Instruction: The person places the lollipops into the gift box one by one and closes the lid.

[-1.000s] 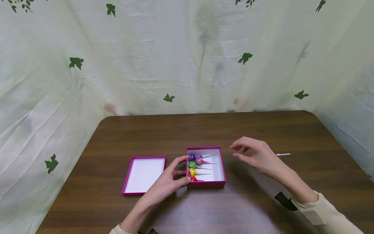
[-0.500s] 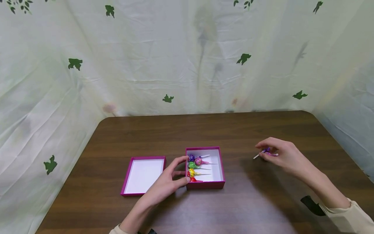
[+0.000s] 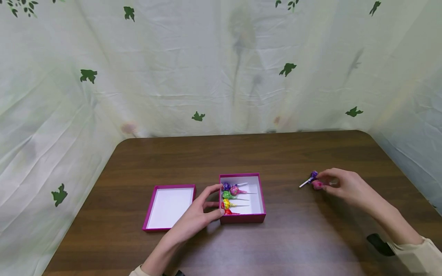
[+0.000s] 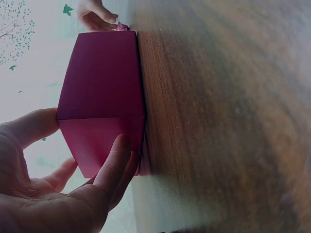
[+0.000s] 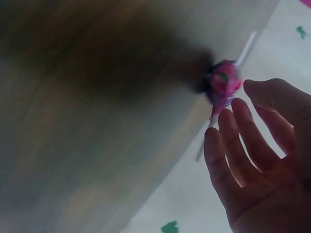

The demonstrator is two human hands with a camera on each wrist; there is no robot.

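A magenta box (image 3: pixel 243 218) with a white inside stands in the middle of the table, with several wrapped lollipops lying against its left wall, among them green (image 3: pixel 227 194) and yellow (image 3: pixel 226 203) ones. My left hand (image 3: pixel 197 212) holds the box's left end, thumb by the front corner and index finger by the back one. To the right, my right hand (image 3: pixel 348 188) reaches over a pink lollipop (image 5: pixel 226 83), fingertips beside its wrapper; a gap shows between thumb and candy. Touching or close to it, a purple lollipop (image 3: pixel 313 175) points its white stick toward the lower left.
The box lid (image 3: pixel 169 209) lies inside up, left of the box, partly behind the left forearm. Under everything is a dark wooden table (image 3: pixel 283 237). A pale curtain (image 3: pixel 221 69) with green leaf shapes hangs beyond its far edge.
My right hand has moved right from near the box, passed over the two loose lollipops and uncovered the purple one. The left hand stays on the box.
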